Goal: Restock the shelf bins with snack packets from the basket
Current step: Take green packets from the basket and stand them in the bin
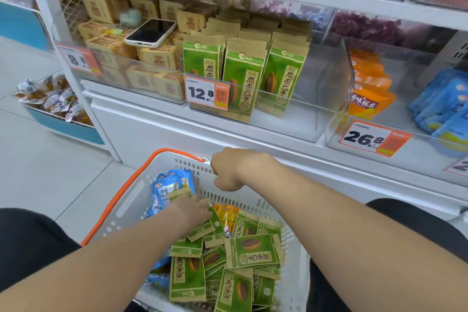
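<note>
A white basket (131, 200) with an orange handle (119, 197) sits low between my knees. It holds several green seed packets (253, 251), blue packets (172, 185) and an orange packet (228, 215). My left hand (192, 210) is down inside the basket, its fingers closed on a green packet (215, 220) near the far wall. My right hand (231, 170) is curled over the basket's far rim. Above, a clear shelf bin (304, 119) holds upright rows of the same green packets (243, 76), with bare room at its right side.
A phone (150, 33) lies on brown packets (157, 58) in the left bin. Orange packets (369, 99) and blue packets (443, 109) fill the bins to the right. Price tags 12.8 (202, 94) and 26.8 (367, 138) hang in front. A blue tub of wrapped snacks (55, 101) stands on the floor at left.
</note>
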`<move>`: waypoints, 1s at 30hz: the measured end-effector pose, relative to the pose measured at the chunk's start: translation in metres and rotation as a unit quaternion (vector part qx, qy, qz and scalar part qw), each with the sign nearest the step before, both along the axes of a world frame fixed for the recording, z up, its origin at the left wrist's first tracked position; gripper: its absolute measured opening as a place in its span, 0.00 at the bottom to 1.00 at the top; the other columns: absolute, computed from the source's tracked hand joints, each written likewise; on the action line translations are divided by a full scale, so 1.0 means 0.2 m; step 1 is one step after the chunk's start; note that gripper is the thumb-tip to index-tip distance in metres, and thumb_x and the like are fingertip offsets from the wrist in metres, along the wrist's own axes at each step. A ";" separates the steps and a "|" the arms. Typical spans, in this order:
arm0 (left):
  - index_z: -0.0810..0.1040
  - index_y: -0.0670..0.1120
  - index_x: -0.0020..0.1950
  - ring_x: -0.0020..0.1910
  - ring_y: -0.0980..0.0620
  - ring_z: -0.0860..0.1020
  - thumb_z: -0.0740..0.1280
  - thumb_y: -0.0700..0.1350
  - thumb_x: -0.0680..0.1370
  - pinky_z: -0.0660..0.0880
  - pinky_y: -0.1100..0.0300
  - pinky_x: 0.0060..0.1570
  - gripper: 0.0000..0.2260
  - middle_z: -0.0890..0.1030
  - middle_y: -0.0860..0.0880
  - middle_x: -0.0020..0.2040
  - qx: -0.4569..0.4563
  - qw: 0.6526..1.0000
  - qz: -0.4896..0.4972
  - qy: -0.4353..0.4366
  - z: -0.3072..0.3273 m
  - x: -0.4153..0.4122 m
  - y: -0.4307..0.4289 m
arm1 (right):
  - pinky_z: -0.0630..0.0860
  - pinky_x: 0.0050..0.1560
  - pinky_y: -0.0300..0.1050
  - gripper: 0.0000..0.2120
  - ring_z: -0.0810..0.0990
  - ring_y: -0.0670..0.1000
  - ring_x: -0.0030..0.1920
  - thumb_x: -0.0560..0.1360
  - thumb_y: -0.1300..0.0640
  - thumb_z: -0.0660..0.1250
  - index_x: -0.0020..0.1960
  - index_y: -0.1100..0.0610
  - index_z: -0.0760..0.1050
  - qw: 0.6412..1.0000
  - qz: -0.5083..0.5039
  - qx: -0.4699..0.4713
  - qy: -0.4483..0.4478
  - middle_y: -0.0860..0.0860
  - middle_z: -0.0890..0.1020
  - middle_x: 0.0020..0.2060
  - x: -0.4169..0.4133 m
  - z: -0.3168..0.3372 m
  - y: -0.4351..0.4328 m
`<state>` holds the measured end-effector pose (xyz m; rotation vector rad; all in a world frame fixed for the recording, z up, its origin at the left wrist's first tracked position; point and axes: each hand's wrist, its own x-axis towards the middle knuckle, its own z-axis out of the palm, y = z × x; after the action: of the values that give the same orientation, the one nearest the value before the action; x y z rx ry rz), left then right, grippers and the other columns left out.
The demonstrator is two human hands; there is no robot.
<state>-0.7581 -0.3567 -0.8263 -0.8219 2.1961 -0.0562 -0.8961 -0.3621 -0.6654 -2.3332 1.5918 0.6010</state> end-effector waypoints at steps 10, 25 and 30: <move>0.66 0.49 0.71 0.62 0.43 0.72 0.72 0.65 0.72 0.69 0.46 0.65 0.34 0.77 0.46 0.63 -0.004 0.983 0.037 0.178 0.07 -0.05 -0.02 | 0.68 0.34 0.46 0.15 0.68 0.52 0.32 0.81 0.64 0.60 0.37 0.56 0.62 0.999 -0.011 0.028 0.029 0.53 0.70 0.37 -0.06 0.04 -0.01; 0.61 0.47 0.60 0.39 0.64 0.79 0.69 0.54 0.82 0.71 0.65 0.36 0.19 0.80 0.53 0.45 0.021 0.564 0.336 0.754 0.52 -0.29 -0.05 | 0.85 0.38 0.46 0.06 0.87 0.53 0.35 0.76 0.60 0.72 0.48 0.64 0.81 0.897 -0.336 -0.036 -0.287 0.58 0.86 0.36 -0.33 0.29 -0.08; 0.74 0.49 0.58 0.44 0.56 0.79 0.53 0.52 0.88 0.70 0.62 0.39 0.13 0.80 0.54 0.44 -0.085 0.520 0.335 0.781 0.63 -0.33 -0.05 | 0.84 0.46 0.55 0.11 0.85 0.56 0.42 0.76 0.53 0.74 0.45 0.63 0.83 0.870 -0.298 -0.167 -0.355 0.57 0.87 0.40 -0.41 0.33 -0.06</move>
<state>-0.8244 -0.3668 -0.6996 -2.4313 3.0749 1.4268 -0.9775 -0.3744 -0.5988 -1.7291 1.9356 -0.6433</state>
